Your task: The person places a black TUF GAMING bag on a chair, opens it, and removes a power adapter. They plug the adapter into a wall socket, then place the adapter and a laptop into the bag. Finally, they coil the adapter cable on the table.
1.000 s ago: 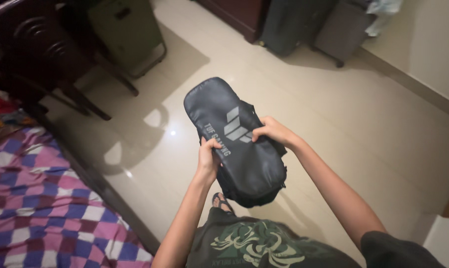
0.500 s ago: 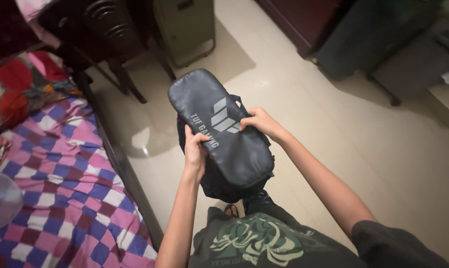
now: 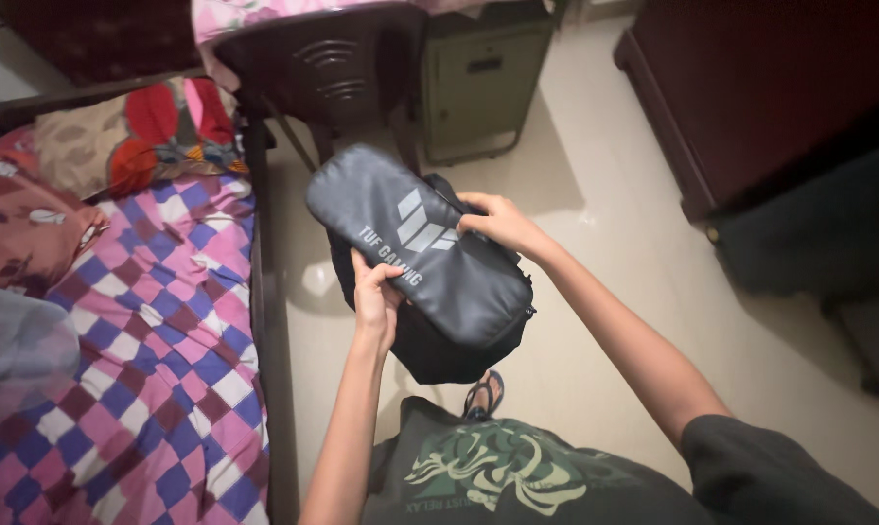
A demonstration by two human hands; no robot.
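**A dark bag held up by both hands, beside the bed**

The bed (image 3: 158, 321) is the biggest thing here. It fills the left side and has a quilt of pink, purple and white squares. The pale floor (image 3: 595, 321) fills the right side. At the top stand a dark chair (image 3: 333, 68), a green metal box (image 3: 483, 83) and a big dark cabinet (image 3: 751, 87).

In the middle, up in the air over the floor, is the dark backpack (image 3: 439, 282). It is just beside the edge of the bed but does not touch it. Its long way runs on a slant, from the top left (the end far from the person) down to the bottom right, near the person's body. Its flat grey front faces up.

The left hand (image 3: 375, 297) holds the bag's left edge, on the bed side. Its grip is closed, with the thumb on top pinching the bag's front; the fingers below are hidden. The right hand (image 3: 498, 222) holds the other long edge, a bit farther up the bag, and its fingers curl over that edge in a closed grip. So the bag sits between the two hands, one on each long side. The left hand is the one nearer to the bed.

A sandal (image 3: 482, 394) peeks out under the bag.
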